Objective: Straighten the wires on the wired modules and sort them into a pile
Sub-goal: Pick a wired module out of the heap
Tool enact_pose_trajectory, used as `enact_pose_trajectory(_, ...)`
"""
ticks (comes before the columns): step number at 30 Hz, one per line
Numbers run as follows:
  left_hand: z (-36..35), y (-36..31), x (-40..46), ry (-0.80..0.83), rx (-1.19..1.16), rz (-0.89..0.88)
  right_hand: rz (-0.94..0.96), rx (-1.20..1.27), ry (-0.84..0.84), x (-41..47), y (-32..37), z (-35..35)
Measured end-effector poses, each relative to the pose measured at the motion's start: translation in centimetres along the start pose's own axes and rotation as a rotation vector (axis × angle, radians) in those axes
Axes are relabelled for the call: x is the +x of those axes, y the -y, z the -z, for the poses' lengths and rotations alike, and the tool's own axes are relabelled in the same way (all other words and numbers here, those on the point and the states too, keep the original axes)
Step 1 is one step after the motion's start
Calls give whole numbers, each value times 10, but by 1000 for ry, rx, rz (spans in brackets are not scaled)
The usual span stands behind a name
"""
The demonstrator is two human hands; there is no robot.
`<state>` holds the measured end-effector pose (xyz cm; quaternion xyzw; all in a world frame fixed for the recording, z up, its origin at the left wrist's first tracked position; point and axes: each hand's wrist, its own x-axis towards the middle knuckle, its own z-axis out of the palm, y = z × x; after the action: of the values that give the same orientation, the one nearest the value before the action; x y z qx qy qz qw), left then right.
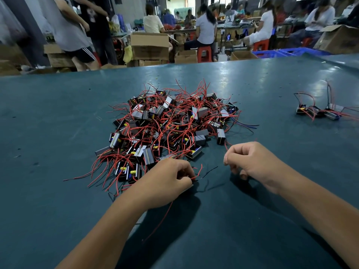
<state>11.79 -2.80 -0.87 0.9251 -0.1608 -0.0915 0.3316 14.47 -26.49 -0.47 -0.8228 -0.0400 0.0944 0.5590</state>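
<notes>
L hand (167, 177) curls over small black module w/ thin red+black wires (200, 171), near centre on teal tabletop (58, 113) | R hand (246, 160) pinches red wire end | judged light, wires springy, grip body | module mostly hidden | tangled heap of modules (171, 123) far; sorted row (318, 111) far right

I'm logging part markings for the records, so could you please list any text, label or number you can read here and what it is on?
None can be read.
Modules in the big pile: yellow and blue parts show, but any markings are too small to read.
Small group of modules at right: too small and blurred.
Cardboard boxes behind the table: no legible print.
Dark shirt on a standing person: a pale graphic, too blurred to read.
</notes>
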Motion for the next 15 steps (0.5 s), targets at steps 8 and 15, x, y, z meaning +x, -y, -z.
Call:
enact_pose_trajectory(8,-10,-13,-3,-174,14,-139,36,194,21,-6,1,-19)
enact_pose_trajectory(15,-15,-11,-2,-161,40,-146,13,171,49,-3,1,-7)
